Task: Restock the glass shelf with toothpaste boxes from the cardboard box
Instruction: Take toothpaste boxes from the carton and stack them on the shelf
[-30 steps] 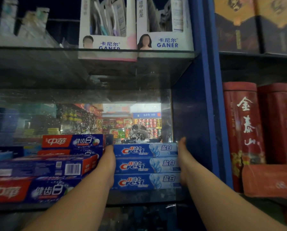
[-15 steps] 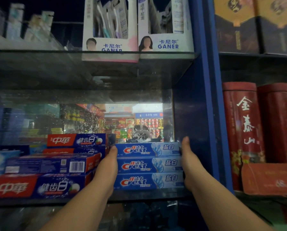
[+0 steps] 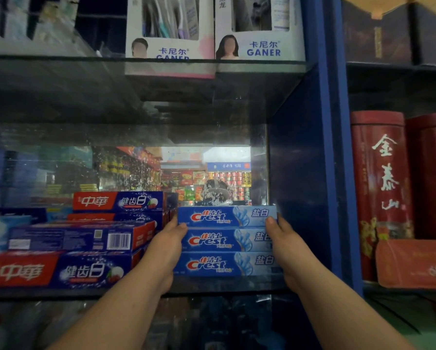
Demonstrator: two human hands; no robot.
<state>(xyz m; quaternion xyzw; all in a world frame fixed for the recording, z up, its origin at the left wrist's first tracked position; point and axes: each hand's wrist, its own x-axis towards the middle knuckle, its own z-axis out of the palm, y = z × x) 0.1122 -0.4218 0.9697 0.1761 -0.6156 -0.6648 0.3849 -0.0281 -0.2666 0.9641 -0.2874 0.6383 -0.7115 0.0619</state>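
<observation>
Three blue Crest toothpaste boxes [image 3: 225, 239] lie stacked on the glass shelf [image 3: 227, 284], at its right end beside the blue upright. My left hand [image 3: 167, 248] clasps the stack's left end and my right hand [image 3: 285, 246] clasps its right end, thumbs across the front near the top box. Left of the stack lie red-and-blue toothpaste boxes [image 3: 57, 270], several deep and piled up. The cardboard box is out of view.
A blue shelf upright [image 3: 330, 173] stands close to my right hand. Above, another glass shelf carries white GANER toothbrush display boxes [image 3: 214, 34]. Red tins [image 3: 381, 188] and a red box [image 3: 414, 263] fill the neighbouring bay at the right. A mirror backs the shelf.
Both hands have slid back toward me along the Crest stack's ends, with thumbs now curled over the front. The stack stays on the shelf.
</observation>
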